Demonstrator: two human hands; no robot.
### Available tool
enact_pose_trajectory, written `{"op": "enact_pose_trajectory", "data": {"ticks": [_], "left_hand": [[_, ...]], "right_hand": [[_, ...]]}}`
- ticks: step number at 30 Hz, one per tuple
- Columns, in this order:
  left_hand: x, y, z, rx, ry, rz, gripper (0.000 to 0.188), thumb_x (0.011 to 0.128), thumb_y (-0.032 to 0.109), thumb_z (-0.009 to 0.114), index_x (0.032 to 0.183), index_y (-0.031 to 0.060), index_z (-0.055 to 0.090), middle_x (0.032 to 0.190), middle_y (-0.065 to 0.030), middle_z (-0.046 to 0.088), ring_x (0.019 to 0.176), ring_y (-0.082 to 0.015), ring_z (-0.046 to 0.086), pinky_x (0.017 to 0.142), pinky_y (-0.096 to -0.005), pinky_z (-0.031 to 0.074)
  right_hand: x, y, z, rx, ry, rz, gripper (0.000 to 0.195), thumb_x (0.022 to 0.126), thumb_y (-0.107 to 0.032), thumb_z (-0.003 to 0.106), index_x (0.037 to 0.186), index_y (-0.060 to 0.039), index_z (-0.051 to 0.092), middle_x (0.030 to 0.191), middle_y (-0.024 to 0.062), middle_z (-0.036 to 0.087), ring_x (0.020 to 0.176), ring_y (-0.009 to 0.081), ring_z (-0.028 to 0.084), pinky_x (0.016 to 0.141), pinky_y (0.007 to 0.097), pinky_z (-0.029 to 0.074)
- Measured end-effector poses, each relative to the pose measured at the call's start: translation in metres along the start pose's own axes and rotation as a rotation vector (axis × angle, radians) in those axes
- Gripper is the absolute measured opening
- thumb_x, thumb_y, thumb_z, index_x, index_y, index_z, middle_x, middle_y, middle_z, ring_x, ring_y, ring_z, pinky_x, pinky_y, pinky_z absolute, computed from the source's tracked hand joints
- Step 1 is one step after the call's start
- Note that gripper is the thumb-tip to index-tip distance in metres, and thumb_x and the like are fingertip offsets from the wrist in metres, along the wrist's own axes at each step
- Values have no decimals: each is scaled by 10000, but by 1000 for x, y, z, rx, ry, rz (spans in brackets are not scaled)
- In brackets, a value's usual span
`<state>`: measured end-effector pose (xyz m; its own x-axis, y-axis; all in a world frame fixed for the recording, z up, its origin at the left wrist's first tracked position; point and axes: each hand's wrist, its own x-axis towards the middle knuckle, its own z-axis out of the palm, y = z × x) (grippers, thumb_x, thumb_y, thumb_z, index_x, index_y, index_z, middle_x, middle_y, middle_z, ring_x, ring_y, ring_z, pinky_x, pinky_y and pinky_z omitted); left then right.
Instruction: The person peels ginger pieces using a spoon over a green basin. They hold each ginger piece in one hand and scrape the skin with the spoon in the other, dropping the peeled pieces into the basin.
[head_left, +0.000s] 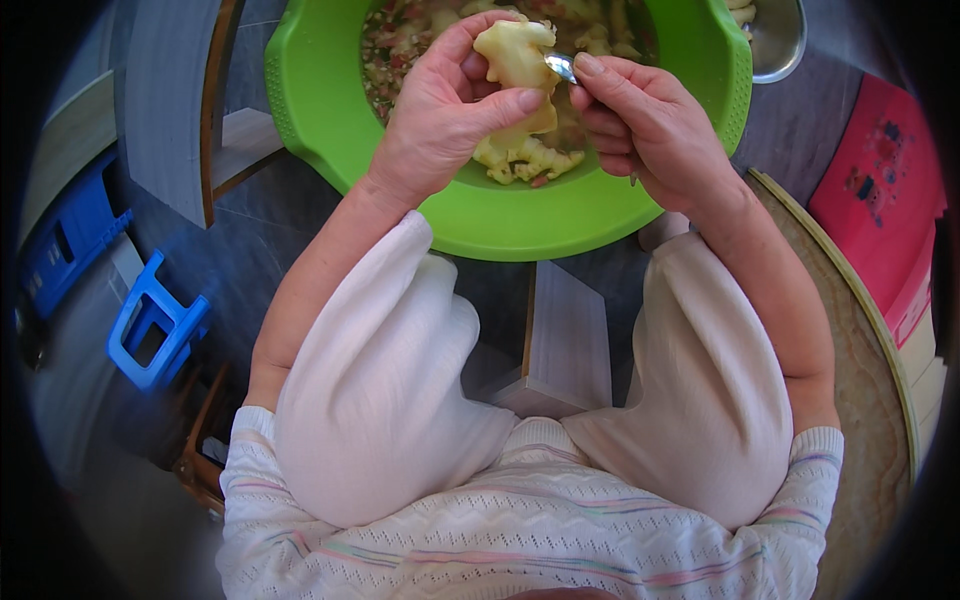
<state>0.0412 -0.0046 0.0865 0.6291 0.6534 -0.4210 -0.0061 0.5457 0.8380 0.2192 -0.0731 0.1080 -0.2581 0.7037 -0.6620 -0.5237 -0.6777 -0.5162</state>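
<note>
My left hand (457, 105) grips a pale, knobbly piece of ginger root (514, 56) above a large green plastic basin (525, 221). A metal spoon (561, 67) is pinched in my right hand (645, 112), its bowl against the ginger's right side. Part of the spoon's handle is hidden behind my fingers. Cloudy water fills the basin, with several more ginger pieces (529, 161) in it and small pinkish and pale scraps (382, 75) along its left side.
At upper right a metal bowl (776, 41) holds pale pieces. A pink printed panel (870, 187) and a wooden board (832, 300) lie to the right. On the left are a grey wooden panel (169, 105) and a blue plastic stool-like object (154, 322). Between my knees stands a wooden piece (566, 337).
</note>
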Motion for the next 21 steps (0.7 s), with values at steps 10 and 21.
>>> {"op": "enact_pose_trajectory", "data": {"ticks": [10, 21], "left_hand": [[0, -10, 6, 77, 29, 165, 539, 779, -28, 661, 1257, 31, 420, 1132, -76, 550, 1017, -139, 548, 885, -265, 457], [-1, -5, 7, 81, 28, 183, 515, 774, -38, 661, 1235, 37, 445, 1106, -72, 565, 1009, -138, 554, 872, -266, 469]], "right_hand": [[4, 4, 13, 277, 17, 59, 294, 937, -326, 481, 749, -99, 488, 557, -78, 314, 463, 33, 227, 402, 194, 202], [1, 4, 3, 33, 130, -28, 294, 932, -320, 495, 745, -93, 496, 552, -91, 311, 458, 23, 211, 400, 194, 174]]}}
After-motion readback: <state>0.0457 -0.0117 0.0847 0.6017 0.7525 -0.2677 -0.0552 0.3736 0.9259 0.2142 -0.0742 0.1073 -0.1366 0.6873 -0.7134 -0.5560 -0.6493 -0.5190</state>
